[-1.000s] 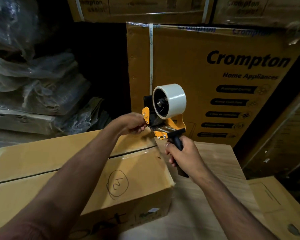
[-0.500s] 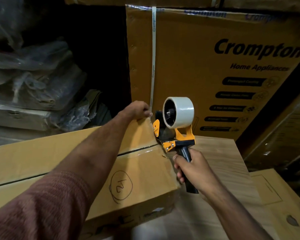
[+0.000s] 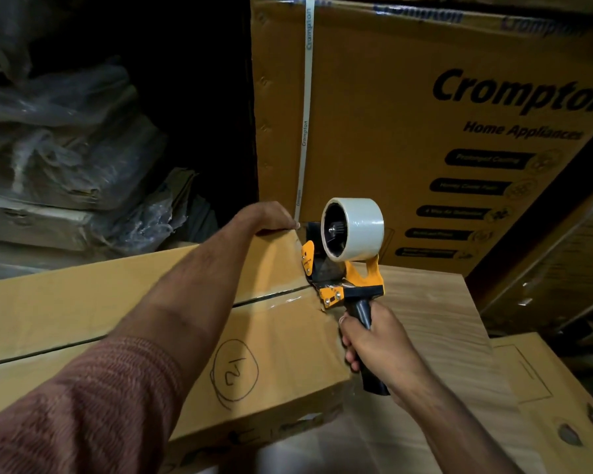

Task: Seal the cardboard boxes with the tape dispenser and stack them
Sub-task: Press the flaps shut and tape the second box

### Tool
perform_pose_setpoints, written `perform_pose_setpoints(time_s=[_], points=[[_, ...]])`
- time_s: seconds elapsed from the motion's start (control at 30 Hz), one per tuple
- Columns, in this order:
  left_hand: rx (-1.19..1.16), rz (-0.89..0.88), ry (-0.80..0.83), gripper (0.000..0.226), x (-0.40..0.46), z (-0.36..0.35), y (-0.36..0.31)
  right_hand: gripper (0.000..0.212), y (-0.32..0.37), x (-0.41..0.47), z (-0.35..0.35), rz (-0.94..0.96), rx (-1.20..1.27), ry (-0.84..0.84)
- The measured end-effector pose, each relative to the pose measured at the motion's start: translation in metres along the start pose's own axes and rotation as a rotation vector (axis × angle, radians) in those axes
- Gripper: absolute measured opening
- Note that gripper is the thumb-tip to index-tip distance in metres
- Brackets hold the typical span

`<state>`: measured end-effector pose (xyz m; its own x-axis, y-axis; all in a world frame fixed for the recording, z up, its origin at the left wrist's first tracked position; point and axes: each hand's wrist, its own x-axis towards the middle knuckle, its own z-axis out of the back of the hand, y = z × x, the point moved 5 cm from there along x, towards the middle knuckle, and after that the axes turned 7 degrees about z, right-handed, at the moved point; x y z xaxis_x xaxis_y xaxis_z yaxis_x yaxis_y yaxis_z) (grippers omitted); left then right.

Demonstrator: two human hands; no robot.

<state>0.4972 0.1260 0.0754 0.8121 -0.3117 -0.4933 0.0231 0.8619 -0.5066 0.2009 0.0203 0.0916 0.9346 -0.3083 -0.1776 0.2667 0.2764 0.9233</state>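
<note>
While right hand (image 3: 377, 340) grips dispenser (image 3: 348, 254), left hand (image 3: 266, 218) braces box (image 3: 281, 340).

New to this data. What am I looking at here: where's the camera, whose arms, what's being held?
There is no robot here. The single view comes from a camera worn on a person's head, looking down at their own arms. The right hand has its grip around the black handle of an orange tape dispenser carrying a roll of clear tape; its front end sits at the flap seam of the cardboard box marked with a circled 12. The left hand holds that box's far corner. The box lies on a wooden surface, with a large Crompton carton behind.
</note>
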Motion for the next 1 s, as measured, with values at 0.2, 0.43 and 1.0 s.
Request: perform_pose_setpoints(time_s=[0.2, 0.43, 1.0], points=[[-0.094, 0.263, 0.118, 0.044, 0.004, -0.007, 0.013, 0.009, -0.004, 0.003, 0.0, -0.001, -0.014, -0.039], [-0.053, 0.176, 0.087, 0.037, -0.01, 0.0, 0.011, 0.009, -0.007, 0.004, 0.0, 0.002, -0.018, -0.055], [-0.004, 0.091, -0.367, 0.045, -0.026, -0.028, 0.012, 0.004, -0.013, -0.039, 0.005, 0.011, -0.117, 0.005]])
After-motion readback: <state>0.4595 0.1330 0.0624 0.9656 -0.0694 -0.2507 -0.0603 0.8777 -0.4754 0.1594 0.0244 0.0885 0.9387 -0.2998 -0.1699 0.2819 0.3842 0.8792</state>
